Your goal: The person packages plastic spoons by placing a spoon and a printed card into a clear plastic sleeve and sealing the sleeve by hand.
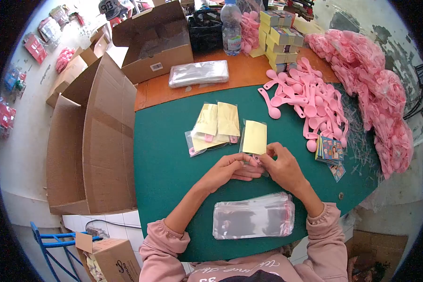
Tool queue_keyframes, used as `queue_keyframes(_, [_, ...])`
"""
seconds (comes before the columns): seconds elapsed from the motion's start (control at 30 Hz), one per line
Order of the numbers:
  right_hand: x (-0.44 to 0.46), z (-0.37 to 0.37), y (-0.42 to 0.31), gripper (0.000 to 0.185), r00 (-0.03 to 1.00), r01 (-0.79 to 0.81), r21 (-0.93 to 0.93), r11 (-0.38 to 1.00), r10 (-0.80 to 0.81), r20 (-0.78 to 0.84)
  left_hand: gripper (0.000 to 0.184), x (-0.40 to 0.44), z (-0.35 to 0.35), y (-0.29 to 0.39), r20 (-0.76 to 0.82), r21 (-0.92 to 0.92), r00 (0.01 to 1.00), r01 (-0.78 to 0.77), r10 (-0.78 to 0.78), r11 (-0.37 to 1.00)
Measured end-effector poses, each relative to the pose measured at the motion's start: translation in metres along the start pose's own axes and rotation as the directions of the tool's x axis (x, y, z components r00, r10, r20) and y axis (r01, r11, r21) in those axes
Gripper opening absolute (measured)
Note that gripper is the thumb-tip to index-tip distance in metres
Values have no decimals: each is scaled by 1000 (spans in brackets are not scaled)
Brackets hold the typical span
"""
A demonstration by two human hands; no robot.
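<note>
Yellow-carded clear packet [254, 136] projects beyond the fingertips; its lower end is held by 2 hands, left hand [235, 168] and right hand [282, 168], fingers narrowed.

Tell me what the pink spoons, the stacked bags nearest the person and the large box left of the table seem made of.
Pink spoons: probably moulded plastic, slightly glossy, given even colour and smooth bowls. Stacked bags: likely plastic film, glossy, clear with bright glare. Large box: apparently cardboard, matte, with brown creased panels.
</note>
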State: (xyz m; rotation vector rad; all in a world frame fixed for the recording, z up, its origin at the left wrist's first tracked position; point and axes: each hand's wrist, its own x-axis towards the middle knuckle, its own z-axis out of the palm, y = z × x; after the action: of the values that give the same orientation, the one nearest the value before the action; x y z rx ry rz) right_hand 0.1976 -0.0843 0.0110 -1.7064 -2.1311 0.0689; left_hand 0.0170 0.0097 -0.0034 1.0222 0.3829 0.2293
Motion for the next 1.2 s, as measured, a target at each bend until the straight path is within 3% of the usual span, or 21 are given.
queue_keyframes(0.03, [-1,2,0,30,1000,1,-2,1000,-1,1,28,-3,0,7,12,-8,998,60,-60,998])
queue_keyframes(0.1, [-3,2,4,18,995,-52,243,968,72,-72,27,-3,-4,13,27,-15,994,110,-110,994])
queue_keyframes(0.2, [-4,-1,6,14,980,-98,381,919,155,-121,22,0,-11,3,-190,198,973,-90,128,976])
queue_keyframes(0.23, [-5,-2,7,14,980,-103,383,918,159,-119,22,2,-9,-1,-190,196,974,-86,123,977])
queue_keyframes(0.3, [-5,-5,8,12,966,-188,638,747,258,-18,26,4,-2,-2,-113,675,928,-191,356,713])
queue_keyframes(0.33, [-6,-5,11,12,966,-187,639,746,257,-18,26,1,2,2,-130,735,928,-146,349,662])
queue_keyframes(0.43, [-10,1,20,11,968,-222,702,677,241,73,18,3,-2,-1,-159,693,926,-141,341,707])
queue_keyframes(0.5, [-13,8,22,9,936,-255,877,406,331,119,16,3,1,0,-175,709,915,-138,362,692])
queue_keyframes(0.53, [-13,9,20,9,936,-255,878,406,330,119,14,2,3,0,-192,725,903,-133,384,676])
queue_keyframes(0.6, [-11,11,14,10,871,-328,933,151,431,236,14,2,6,-3,-218,724,892,-125,397,679])
queue_keyframes(0.7, [-9,13,9,11,838,-376,890,260,506,206,13,4,9,-6,-285,696,875,-91,391,712])
queue_keyframes(0.83, [-8,18,5,11,791,-364,908,208,583,184,13,4,13,-9,-386,674,850,-7,359,739])
queue_keyframes(1.03, [-7,18,3,6,754,-352,925,140,629,192,13,8,15,-16,-473,454,825,-72,309,888])
queue_keyframes(1.2, [-7,19,3,8,761,-343,929,141,621,187,14,7,11,-18,-466,407,847,-53,258,912])
